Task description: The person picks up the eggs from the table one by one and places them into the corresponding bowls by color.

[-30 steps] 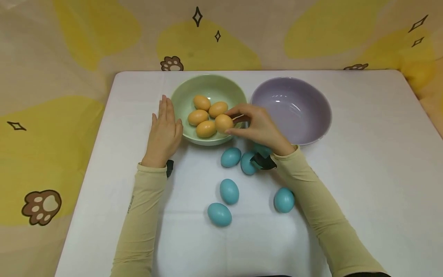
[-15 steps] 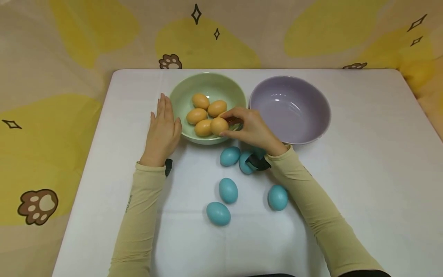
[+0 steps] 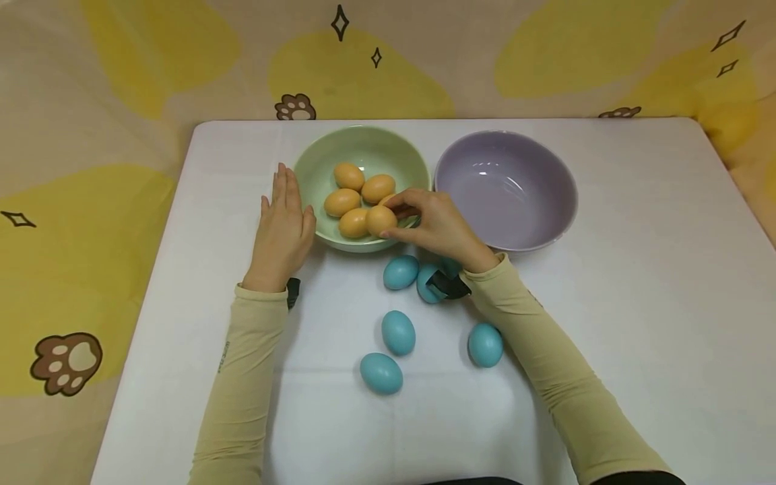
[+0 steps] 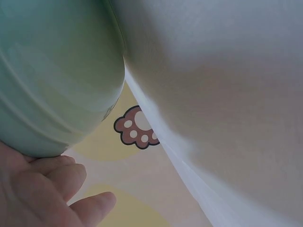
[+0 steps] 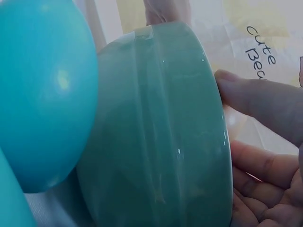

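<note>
In the head view, my right hand (image 3: 439, 225) pinches a yellow-orange egg (image 3: 381, 221) between thumb and fingers, just inside the near right rim of the green bowl (image 3: 397, 151). Several more yellow-orange eggs (image 3: 342, 202) lie in that bowl, one partly hidden behind my fingers. My left hand (image 3: 281, 229) rests against the bowl's left side, fingers straight. The left wrist view has the left hand (image 4: 42, 189) touching the bowl's outer wall (image 4: 61, 71). In the right wrist view, the bowl wall (image 5: 156, 123) hides most of the held egg.
A purple bowl (image 3: 560, 202) stands at the right of the green one. Several blue eggs (image 3: 398, 333) lie on the white table (image 3: 655, 283) in front of the bowls, one (image 3: 486, 345) beside the right forearm. Black wrist straps show at both wrists.
My right hand has brought the pinched egg slightly left and deeper over the green bowl. A blue egg beside the right forearm has shifted a little left. The left hand stays against the bowl.
</note>
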Tool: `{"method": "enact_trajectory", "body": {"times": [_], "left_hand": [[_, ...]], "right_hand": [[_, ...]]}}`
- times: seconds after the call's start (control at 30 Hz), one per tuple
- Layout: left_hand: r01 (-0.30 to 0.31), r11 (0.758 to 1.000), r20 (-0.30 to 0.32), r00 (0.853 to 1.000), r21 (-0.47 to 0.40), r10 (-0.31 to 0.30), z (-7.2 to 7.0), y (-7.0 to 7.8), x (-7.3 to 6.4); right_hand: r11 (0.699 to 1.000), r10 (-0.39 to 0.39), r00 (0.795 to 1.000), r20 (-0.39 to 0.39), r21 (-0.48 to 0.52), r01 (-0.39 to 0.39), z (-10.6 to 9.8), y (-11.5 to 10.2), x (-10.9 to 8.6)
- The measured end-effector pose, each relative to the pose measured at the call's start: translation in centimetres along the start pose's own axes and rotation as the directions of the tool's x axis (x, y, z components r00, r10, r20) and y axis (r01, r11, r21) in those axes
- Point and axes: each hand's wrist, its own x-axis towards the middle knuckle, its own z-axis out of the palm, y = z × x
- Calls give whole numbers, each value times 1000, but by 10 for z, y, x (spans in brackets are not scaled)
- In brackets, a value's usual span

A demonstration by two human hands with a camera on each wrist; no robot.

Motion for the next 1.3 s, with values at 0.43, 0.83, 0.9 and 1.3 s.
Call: {"method": "enact_trajectory", "body": {"times": [0.43,0.83,0.9,1.3], "left_hand": [[-3,1000,2,1000,-5,3,2,0,0],[-2,1000,4,1000,-5,2,2,1,0],[-2,1000,2,1000,-4,3,2,0,0],[0,1000,-8,1000,-9,0,1,-1,1]], "right_hand": [[994,55,998,-1,91,-54,0,-1,-1],[981,26,999,-37,193,-19,0,0,-3],[977,27,999,-41,213,-17,0,0,-3],[946,-1,998,-61,324,21,-3,-2,-3]]}}
